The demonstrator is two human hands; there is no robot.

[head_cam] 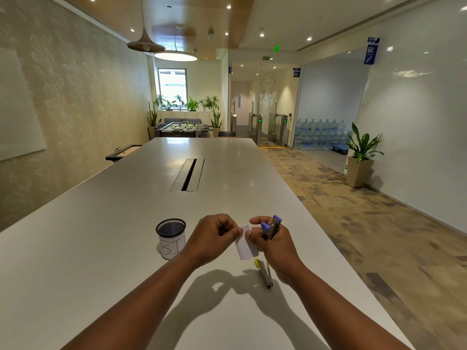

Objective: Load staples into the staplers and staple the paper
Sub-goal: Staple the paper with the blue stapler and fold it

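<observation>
- The left hand [214,236] is held above the near part of the long white table [126,223], its fingers curled, with the thumb and fingertips pinching the top left edge of a small white paper [245,246].
- The right hand [274,245] is just right of the paper, and its fingers are wrapped round a blue stapler [271,227].
- The stapler stands nearly upright in that hand, its blue top and blue base spread apart at the upper end, with the metal part showing between them.
- The right thumb sticks out to the left above the stapler, and one right fingertip touches the paper's right edge.
- The paper hangs tilted between the two hands, its lower end reaching down towards the table; whether it touches the surface cannot be told.
- A second stapler [264,272], with a yellow tip and grey metal arms, lies flat on the table just near of the paper, partly under the right wrist, with its yellow end pointing far.
- A black mesh cup [171,238] stands upright on the table left of the left hand, with a white label bearing hand-drawn letters, partly hidden by the hand.
- Farther along the table's middle is a long dark slot with a metal lid [188,174].
- A potted plant [361,157] stands on the floor by the right wall, well apart from the table.
- Blue water bottles [321,133] are stacked at the far right.
</observation>
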